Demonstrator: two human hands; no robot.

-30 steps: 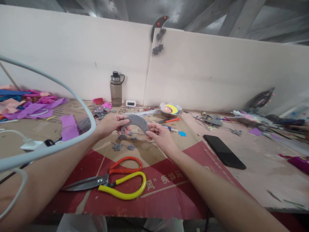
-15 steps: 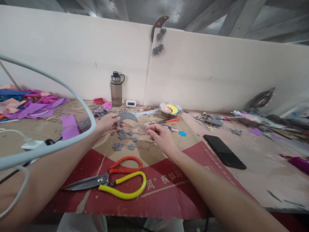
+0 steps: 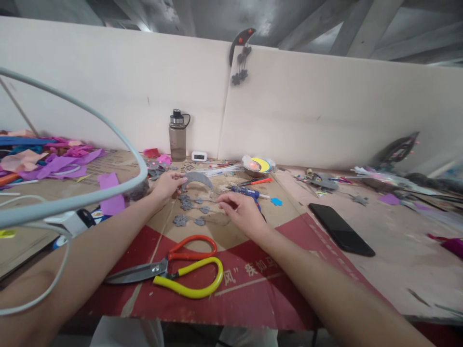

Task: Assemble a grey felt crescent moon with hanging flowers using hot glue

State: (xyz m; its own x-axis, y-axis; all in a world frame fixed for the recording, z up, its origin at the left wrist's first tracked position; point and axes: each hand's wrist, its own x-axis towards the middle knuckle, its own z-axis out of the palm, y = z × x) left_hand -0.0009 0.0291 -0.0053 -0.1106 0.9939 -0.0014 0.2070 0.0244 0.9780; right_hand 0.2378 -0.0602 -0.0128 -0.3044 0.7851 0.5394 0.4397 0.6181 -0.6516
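Note:
My left hand [image 3: 168, 187] is closed on one end of a grey felt crescent [image 3: 198, 179], held just above the cardboard with its tips pointing down. My right hand [image 3: 244, 211] has thumb and forefinger pinched together near the crescent's other tip; what sits between them is too small to make out. Below the crescent lie grey felt flowers [image 3: 181, 220] and grey leaf shapes [image 3: 199, 220], joined in rows by thin strings. A blue glue gun [image 3: 249, 192] rests partly behind my right hand. Scissors [image 3: 167, 268] with one red and one yellow handle lie nearer me.
A white cable [image 3: 119, 140] arcs across the left side. A water bottle [image 3: 178, 137], small clock [image 3: 199, 156] and bowl [image 3: 253, 169] stand by the white board [image 3: 307, 106]. A phone [image 3: 340, 229] lies right; purple felt [image 3: 111, 193] lies left. Another crescent [image 3: 237, 42] hangs above.
My left hand has lowered the felt crescent toward the flower rows. My right hand stays pinched near its tip, moved slightly. The view has shifted a little, and more of the glue gun shows.

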